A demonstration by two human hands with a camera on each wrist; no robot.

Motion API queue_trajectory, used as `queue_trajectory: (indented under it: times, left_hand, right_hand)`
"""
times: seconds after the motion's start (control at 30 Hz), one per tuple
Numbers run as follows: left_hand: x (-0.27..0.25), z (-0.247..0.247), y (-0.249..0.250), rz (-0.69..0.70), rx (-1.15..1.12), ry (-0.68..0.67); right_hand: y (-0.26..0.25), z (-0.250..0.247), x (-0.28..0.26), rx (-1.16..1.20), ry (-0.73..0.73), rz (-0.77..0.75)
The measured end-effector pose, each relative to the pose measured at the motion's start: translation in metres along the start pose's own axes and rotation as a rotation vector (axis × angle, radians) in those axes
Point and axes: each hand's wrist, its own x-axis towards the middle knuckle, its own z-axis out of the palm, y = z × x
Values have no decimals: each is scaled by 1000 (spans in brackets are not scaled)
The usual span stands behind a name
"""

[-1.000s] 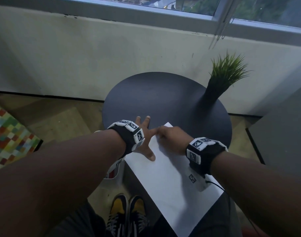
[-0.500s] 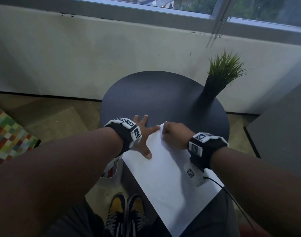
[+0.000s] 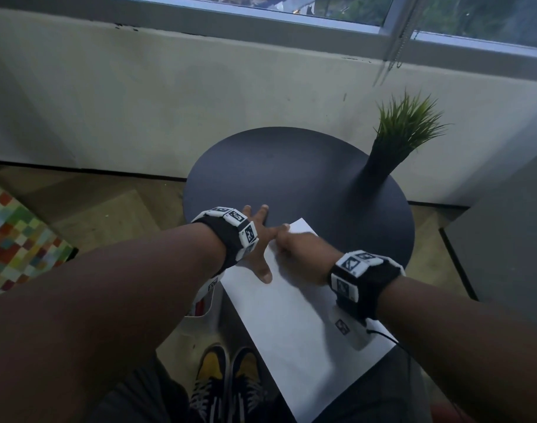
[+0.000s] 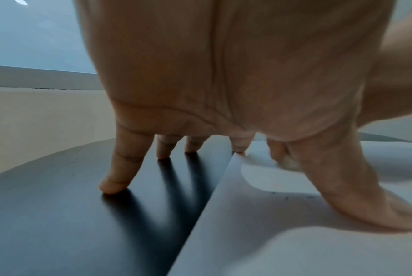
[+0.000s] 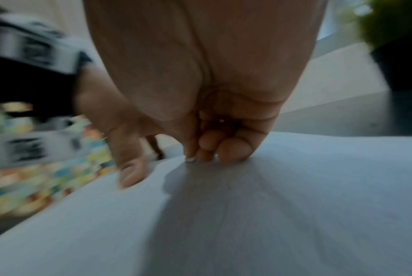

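The left hand (image 3: 258, 244) is lying spread and flat, its fingers (image 4: 116, 168) straight. Three fingertips are pressing on the dark round tabletop (image 3: 291, 172) just outside the left edge of the white sheet of paper (image 3: 291, 325), the index fingertip is touching that edge, and the thumb (image 4: 356, 196) is resting on the sheet itself. It is enclosing nothing.

The right hand (image 3: 302, 248) is sitting just beside the left index finger. Its fingers (image 5: 233, 149) are curled under the palm, and their tips are bearing down on the paper. Its thumb (image 5: 129, 168) is touching down near the sheet's left edge, apart from the curled fingers. Nothing is showing inside the curl.

The sheet is lying under both hands. Its far corner is poking out just beyond the right fingers, and the rest is stretching back from the fingers toward the person, past the tabletop's near rim.

Well beyond the right fingers and to their right, a grassy plant (image 3: 407, 123) in a dark vase (image 3: 380, 166) is standing on the tabletop.
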Motion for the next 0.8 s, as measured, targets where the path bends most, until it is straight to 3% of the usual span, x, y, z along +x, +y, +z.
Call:
queue_trajectory:
  times: [0.07,0.2,0.27,0.37,0.43,0.53,0.6,0.7,0.8]
  left_hand:
    - [2,0,-2,3,15,-1]
    - [5,1,-3,11,-1,-6]
    - [6,1,-3,8,-3,-3]
    - [7,1,-4,10,19,-11]
    - [7,-1,-5,10,19,-17]
    - [7,-1,-5,0,9,-27]
    - [7,-3,-5,-3,28,-29]
    - [8,-5,-4,-1,71,-36]
    - [8,-4,-5,13,65,-21]
  right_hand:
    - [1,-2,-5,29,-92,-44]
    - [34,-16,11,61,125,233]
    - [22,-11,7,23,110,161]
    - [-4,-4,-12,26,-86,-63]
    - [6,-12,-8,21,-68,-17]
    - [33,-18,3,68,108,185]
    - [25,-10,0,20,78,112]
    - [-3,1,-16,-10,-119,-94]
    - [15,-9,-3,31,-33,57]
